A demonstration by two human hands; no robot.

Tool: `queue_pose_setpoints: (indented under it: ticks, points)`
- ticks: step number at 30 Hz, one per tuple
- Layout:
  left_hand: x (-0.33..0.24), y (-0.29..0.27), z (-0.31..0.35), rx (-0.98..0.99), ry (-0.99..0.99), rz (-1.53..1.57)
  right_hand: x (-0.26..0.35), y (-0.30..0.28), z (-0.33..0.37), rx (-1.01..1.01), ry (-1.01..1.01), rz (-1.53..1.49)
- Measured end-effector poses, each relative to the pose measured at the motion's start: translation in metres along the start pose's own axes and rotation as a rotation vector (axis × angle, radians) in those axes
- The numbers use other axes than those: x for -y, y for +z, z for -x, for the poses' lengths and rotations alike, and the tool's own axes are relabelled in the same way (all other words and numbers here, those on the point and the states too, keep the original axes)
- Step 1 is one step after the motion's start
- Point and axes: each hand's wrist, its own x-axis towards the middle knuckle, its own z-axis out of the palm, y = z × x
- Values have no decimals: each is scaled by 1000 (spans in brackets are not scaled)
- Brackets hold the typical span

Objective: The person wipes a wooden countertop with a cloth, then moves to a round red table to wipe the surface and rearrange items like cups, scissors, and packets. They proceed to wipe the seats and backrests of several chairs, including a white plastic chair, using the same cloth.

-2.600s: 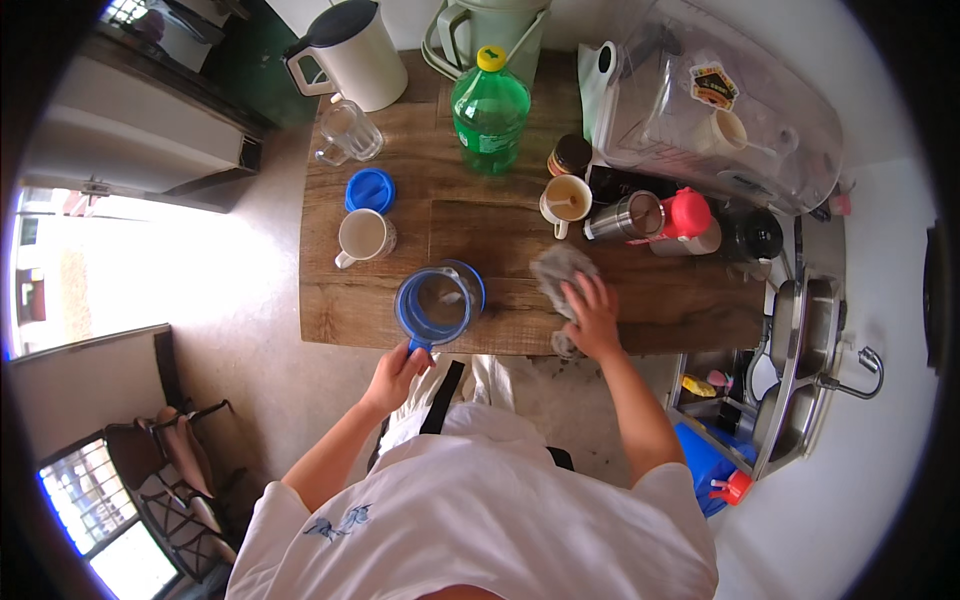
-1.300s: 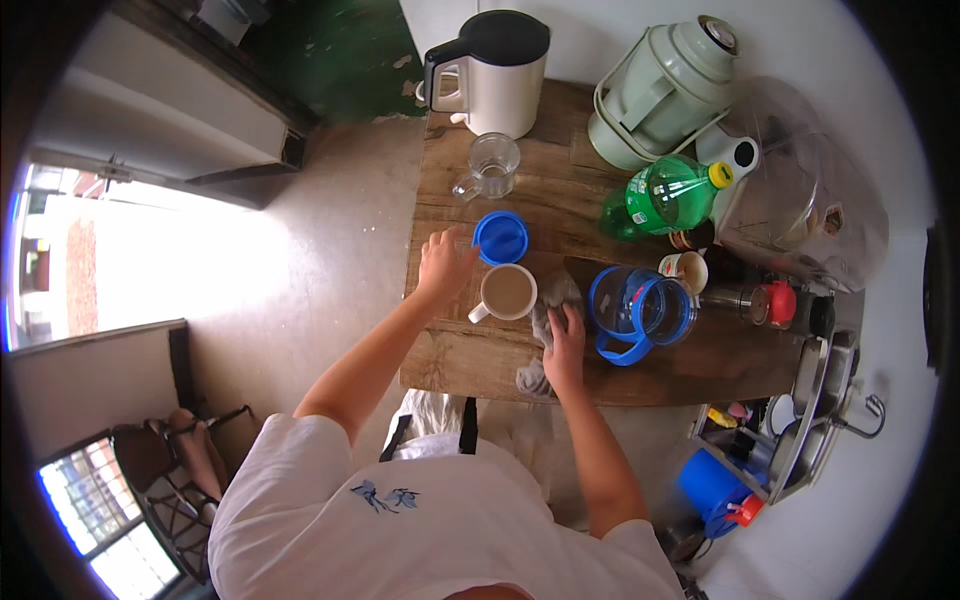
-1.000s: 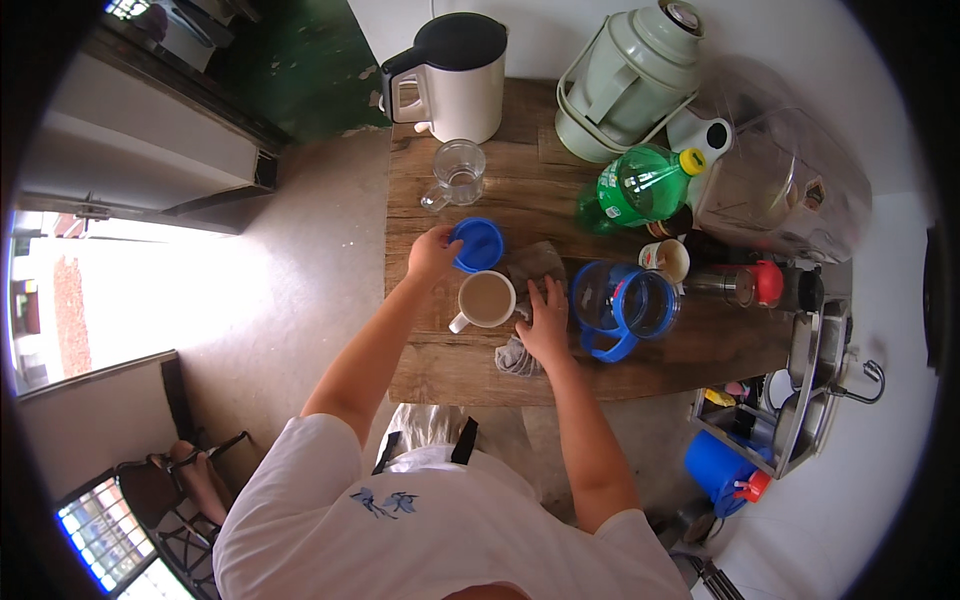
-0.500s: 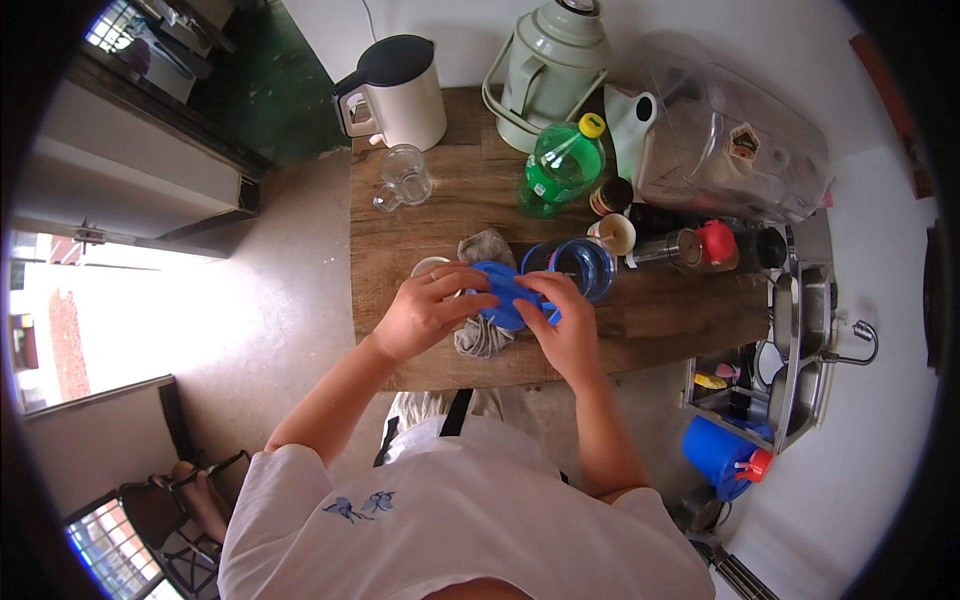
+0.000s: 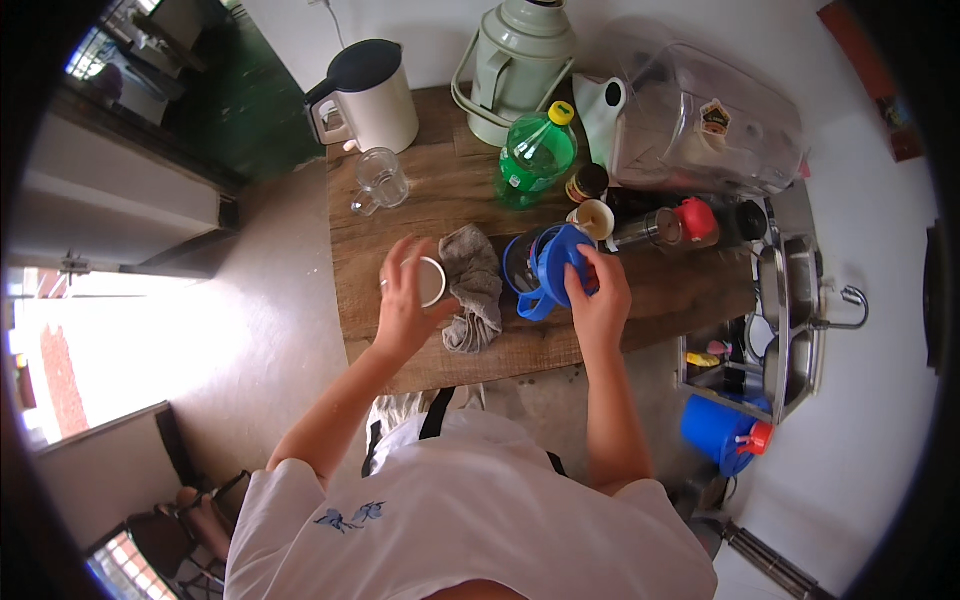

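Left hand [image 5: 403,300]: hangs over the left part of the table [image 5: 680,300], fingers and thumb spread apart, partly covering the white mug [image 5: 433,282]; whether it touches the mug I cannot tell.
Right hand [image 5: 598,283]: thumb and fingers closed on the edge of the blue lid [image 5: 560,262], well apart from the left hand.
Blue lid: tilted at the mouth of the clear pitcher [image 5: 522,262], hiding much of the opening; whether it sits on the rim or is just above it cannot be made out.
Pitcher: on the table right of the gray cloth [image 5: 472,285], blue handle toward the person.
Just changed: half a second ago both hands were at the lid, in front of the cloth; now the right hand alone has it, and the left has let go and come over to the mug.
What that means: lid and pitcher have come together, apparently not yet joined, and the left hand is free of the lid.
Cloth: rumpled, lying uncovered between mug and pitcher.
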Motion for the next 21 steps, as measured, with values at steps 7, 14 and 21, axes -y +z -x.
queue_pose_setpoints:
  ticks: [7, 14, 21]
  points:
    - [93, 30, 54, 251, -358, 71, -28, 47, -3, -189, -38, 412]
    - [124, 34, 55, 290, -451, 283, -30, 65, 10, -265, 97, 428]
    - [165, 47, 57, 495, -537, 584, 18, 84, 14, -417, -82, 570]
